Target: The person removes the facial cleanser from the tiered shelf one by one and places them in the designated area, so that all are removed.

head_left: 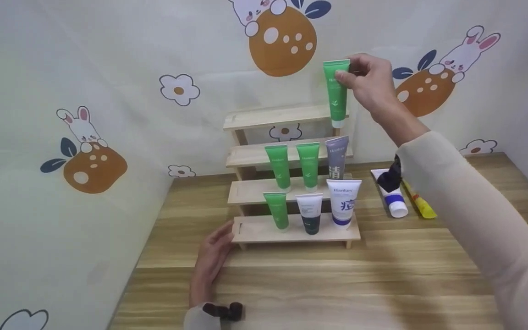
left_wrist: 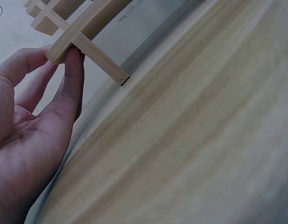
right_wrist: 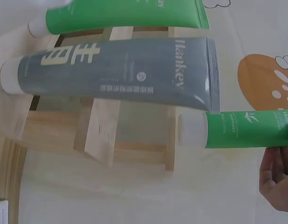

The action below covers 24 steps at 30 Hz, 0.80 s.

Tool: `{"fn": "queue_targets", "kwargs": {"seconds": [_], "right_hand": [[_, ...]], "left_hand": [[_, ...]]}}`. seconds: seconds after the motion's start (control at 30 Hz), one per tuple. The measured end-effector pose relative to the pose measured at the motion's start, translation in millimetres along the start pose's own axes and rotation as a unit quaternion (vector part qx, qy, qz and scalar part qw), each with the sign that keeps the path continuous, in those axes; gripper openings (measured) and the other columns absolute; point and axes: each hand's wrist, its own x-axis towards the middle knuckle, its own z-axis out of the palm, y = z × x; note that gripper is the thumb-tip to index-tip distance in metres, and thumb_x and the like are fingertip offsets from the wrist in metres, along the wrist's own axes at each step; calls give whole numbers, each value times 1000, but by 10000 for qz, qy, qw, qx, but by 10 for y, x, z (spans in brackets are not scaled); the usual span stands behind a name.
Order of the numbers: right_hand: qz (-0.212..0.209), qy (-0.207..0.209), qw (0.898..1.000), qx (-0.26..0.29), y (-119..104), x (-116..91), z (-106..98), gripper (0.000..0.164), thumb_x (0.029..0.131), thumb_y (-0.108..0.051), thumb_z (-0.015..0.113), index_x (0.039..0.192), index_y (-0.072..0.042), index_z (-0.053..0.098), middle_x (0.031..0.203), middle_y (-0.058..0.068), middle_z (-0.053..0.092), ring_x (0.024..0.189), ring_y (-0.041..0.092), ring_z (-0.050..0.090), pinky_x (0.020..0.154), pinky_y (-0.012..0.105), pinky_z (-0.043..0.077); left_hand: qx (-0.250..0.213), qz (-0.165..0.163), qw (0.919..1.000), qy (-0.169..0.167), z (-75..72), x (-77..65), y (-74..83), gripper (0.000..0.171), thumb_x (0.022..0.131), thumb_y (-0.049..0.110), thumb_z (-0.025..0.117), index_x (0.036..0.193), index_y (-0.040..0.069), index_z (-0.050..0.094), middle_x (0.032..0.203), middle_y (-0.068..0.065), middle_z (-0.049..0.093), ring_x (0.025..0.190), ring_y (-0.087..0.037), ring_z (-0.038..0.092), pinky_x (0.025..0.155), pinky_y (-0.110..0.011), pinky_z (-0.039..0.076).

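Note:
My right hand (head_left: 374, 82) pinches a green squeeze tube (head_left: 336, 94) near its flat crimped end, white cap down, at the right end of the top shelf. In the right wrist view the tube's cap (right_wrist: 193, 130) is beside that shelf's edge. My left hand (head_left: 213, 252) holds the left end of the lowest shelf of a wooden tiered rack (head_left: 287, 117); in the left wrist view its thumb and fingers (left_wrist: 69, 88) are around the shelf end. A grey-purple tube (head_left: 336, 158) and two green tubes (head_left: 309, 165) stand on the second shelf up.
On the lowest shelf stand a small green tube (head_left: 277, 211), a white and dark green tube (head_left: 310, 213) and a white and blue tube (head_left: 344, 204). A white tube (head_left: 397, 206) and a yellow tube (head_left: 422, 204) lie right of the rack. A patterned cloth (head_left: 131, 59) hangs behind.

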Motion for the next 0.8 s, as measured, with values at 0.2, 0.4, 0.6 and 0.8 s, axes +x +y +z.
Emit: {"fn": "queue_targets", "kwargs": {"seconds": [0.2,0.4,0.6,0.8], "right_hand": [[-61,69,9999,-47,169,-13,-231,38,97,-24,65,133,-14,63,110,-6,60,104,12,56,105,28,51],[103,165,9997,-145,351,-12,-426,42,97,-27,65,137,-16,60,111,-7,59,105,11,56,107,29,51],[307,199,9990,-261,555,-15,-627,46,97,-30,64,141,-15,56,111,-9,57,106,11,54,111,33,50],[437,211,9983,-318,798,-45,-861,49,97,-33,63,143,-17,54,111,-11,57,105,9,55,102,22,52]], "left_hand": [[-65,-13,10000,-8,4,-1,3,54,96,6,62,145,-8,44,154,-25,43,130,-21,57,108,-27,51],[-42,40,10000,-41,0,-19,1,54,97,9,63,145,-7,44,155,-23,41,131,-19,56,108,-27,50],[-31,29,10000,-51,-10,-25,-1,56,97,10,62,147,-7,42,157,-24,39,133,-21,56,109,-27,50],[-71,47,10000,-49,-11,-26,-10,55,97,10,63,146,-6,43,158,-23,37,135,-22,53,110,-27,49]]}}
